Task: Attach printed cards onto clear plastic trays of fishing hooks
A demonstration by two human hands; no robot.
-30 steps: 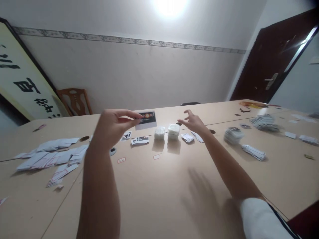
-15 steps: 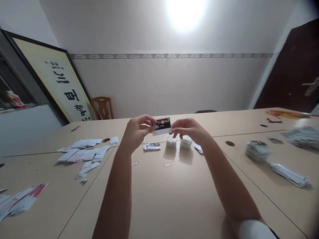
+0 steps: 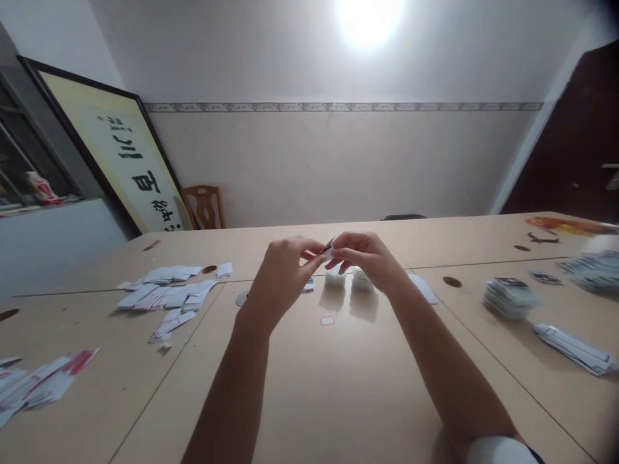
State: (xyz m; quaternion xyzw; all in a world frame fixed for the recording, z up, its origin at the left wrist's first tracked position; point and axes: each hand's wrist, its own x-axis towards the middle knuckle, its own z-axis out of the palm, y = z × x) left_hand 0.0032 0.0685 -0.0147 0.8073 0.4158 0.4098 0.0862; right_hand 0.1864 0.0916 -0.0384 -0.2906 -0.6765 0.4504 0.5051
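Both hands meet above the middle of the table. My left hand [image 3: 294, 263] is closed, its thumb and fingers pinching one side of a small black and white card [image 3: 329, 248]. My right hand [image 3: 360, 252] pinches the other side. The card is tilted and mostly hidden by the fingers. Just below my right hand stand two small clear-looking stacks, a left one [image 3: 334, 278] and a right one [image 3: 362, 280]. A little card [image 3: 309, 284] lies partly behind my left hand.
White paper slips [image 3: 167, 296] spread over the table [image 3: 309, 386] at left, with more near the left edge. At right are a card stack [image 3: 510, 298], a long bundle [image 3: 574, 348] and a fanned pile [image 3: 597, 270]. A white paper [image 3: 423, 289] lies beside my right forearm.
My left hand has moved right, close to my right hand. The card has turned from facing the camera to nearly edge-on. The view has shifted slightly.
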